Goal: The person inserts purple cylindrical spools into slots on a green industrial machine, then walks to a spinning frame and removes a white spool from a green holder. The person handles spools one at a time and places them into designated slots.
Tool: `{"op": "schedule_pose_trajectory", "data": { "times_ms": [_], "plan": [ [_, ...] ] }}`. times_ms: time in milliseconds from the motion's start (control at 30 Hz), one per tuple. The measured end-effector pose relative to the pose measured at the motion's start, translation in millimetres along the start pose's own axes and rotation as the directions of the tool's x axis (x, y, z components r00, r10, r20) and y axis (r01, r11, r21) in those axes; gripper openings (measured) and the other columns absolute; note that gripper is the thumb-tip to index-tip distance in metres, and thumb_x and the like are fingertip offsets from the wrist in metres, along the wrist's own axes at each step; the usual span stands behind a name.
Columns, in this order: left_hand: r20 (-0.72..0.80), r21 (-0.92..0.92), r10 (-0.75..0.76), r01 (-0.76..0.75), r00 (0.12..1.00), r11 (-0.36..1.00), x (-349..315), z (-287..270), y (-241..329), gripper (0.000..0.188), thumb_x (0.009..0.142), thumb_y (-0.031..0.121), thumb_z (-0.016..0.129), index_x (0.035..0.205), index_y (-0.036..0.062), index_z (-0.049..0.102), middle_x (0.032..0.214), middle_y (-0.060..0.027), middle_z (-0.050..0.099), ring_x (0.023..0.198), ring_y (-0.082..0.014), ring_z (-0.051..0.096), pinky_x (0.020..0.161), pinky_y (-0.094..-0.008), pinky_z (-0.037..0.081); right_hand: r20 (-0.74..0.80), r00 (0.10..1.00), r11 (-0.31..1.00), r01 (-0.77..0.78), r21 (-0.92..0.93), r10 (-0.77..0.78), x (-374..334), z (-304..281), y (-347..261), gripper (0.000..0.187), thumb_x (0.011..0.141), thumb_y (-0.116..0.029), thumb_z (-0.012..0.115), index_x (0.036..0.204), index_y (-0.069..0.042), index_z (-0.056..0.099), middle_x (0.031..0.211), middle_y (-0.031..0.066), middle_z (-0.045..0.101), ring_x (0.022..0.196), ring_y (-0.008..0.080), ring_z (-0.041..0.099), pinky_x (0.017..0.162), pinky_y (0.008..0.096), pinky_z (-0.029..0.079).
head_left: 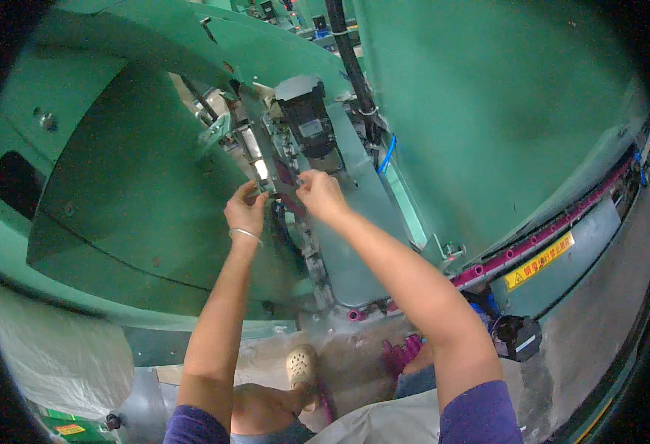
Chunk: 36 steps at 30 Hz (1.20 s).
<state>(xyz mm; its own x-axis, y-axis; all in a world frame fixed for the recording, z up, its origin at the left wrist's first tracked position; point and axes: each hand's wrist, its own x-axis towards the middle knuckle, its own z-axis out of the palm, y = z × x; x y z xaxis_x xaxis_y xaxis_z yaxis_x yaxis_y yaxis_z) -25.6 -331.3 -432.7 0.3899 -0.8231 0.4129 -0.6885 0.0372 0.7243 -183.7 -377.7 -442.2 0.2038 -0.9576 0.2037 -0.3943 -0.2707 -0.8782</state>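
Both my hands work at a narrow metal mechanism (261,155) set into a green machine. My left hand (246,210), with a pale bracelet at its wrist, has its thumb and fingers curled together at the mechanism's lower left edge. Across from it, my right hand (317,192) pinches at the right side, beside a dark reddish strip (286,175). What lies between the fingertips of either hand is too small to make out. Just above my right hand sits a black motor (306,122) with a grey cap. A bright metal block (255,152) is above my left fingertips.
A large green panel (488,111) rises on the right and a curved green housing (133,200) spreads on the left. Thick black cable (351,59) and blue tubing (387,154) run past the motor. A magenta rail (513,255) and yellow warning label (539,260) edge the lower right.
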Motion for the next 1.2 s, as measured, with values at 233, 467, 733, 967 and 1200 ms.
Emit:
{"op": "schedule_pose_trajectory", "data": {
  "times_ms": [233, 467, 733, 967, 1200],
  "plan": [
    [-0.01, -0.06, -0.035, 0.034, 0.999, 0.998, -2, 0, 0, 0.031, 0.069, 0.008, 0.069, 0.097, -0.001, 0.059, 0.085, -0.0103, 0.064, 0.072, -0.0136, 0.061, 0.066, -0.0258, 0.047, -0.024, 0.994, 0.99, -0.105, 0.094, 0.108, 0, 11, 15, 0.028, 0.068, -0.013, 0.06, 0.093, -0.002, 0.062, 0.087, 0.0154, 0.063, 0.081, 0.0267, 0.061, 0.074, 0.0327, 0.047],
    [-0.023, -0.027, -0.008, 0.007, 1.0, 1.0, -3, -1, 2, 0.031, 0.069, 0.009, 0.069, 0.097, -0.0034, 0.059, 0.085, -0.012, 0.064, 0.076, -0.0162, 0.061, 0.07, -0.027, 0.047, 0.012, 0.993, 0.986, -0.119, 0.113, 0.118, -2, 2, 10, 0.025, 0.069, -0.013, 0.058, 0.092, -0.003, 0.062, 0.087, 0.0146, 0.063, 0.081, 0.0252, 0.061, 0.075, 0.0317, 0.047],
    [0.025, -0.078, -0.119, 0.121, 0.993, 0.99, -2, 0, 3, 0.031, 0.068, 0.006, 0.069, 0.097, -0.0021, 0.059, 0.086, -0.0108, 0.063, 0.076, -0.0146, 0.06, 0.069, -0.0262, 0.047, -0.036, 0.998, 0.988, -0.048, 0.149, 0.054, -4, 1, 6, 0.021, 0.07, -0.012, 0.058, 0.088, -0.004, 0.063, 0.087, 0.014, 0.063, 0.083, 0.0263, 0.06, 0.075, 0.0329, 0.046],
    [0.006, 0.09, -0.041, 0.04, 0.999, 0.995, -2, -5, 9, 0.03, 0.067, 0.01, 0.07, 0.093, -0.0008, 0.06, 0.083, -0.0119, 0.064, 0.073, -0.018, 0.062, 0.069, -0.0291, 0.048, -0.049, 0.994, 0.96, -0.078, 0.269, 0.094, -4, -11, -4, 0.017, 0.067, -0.008, 0.057, 0.082, -0.003, 0.064, 0.083, 0.0161, 0.062, 0.08, 0.0291, 0.06, 0.075, 0.0362, 0.047],
    [0.016, 0.035, -0.009, 0.008, 1.0, 0.999, -2, -5, 9, 0.027, 0.065, 0.008, 0.071, 0.089, -0.0009, 0.061, 0.078, -0.0089, 0.064, 0.069, -0.0142, 0.06, 0.065, -0.0265, 0.048, -0.062, 0.997, 0.988, -0.029, 0.151, 0.039, 2, -7, 1, 0.017, 0.073, -0.009, 0.059, 0.087, 0.0, 0.062, 0.074, 0.0097, 0.064, 0.065, 0.0166, 0.062, 0.063, 0.0286, 0.048]
  ]
}}
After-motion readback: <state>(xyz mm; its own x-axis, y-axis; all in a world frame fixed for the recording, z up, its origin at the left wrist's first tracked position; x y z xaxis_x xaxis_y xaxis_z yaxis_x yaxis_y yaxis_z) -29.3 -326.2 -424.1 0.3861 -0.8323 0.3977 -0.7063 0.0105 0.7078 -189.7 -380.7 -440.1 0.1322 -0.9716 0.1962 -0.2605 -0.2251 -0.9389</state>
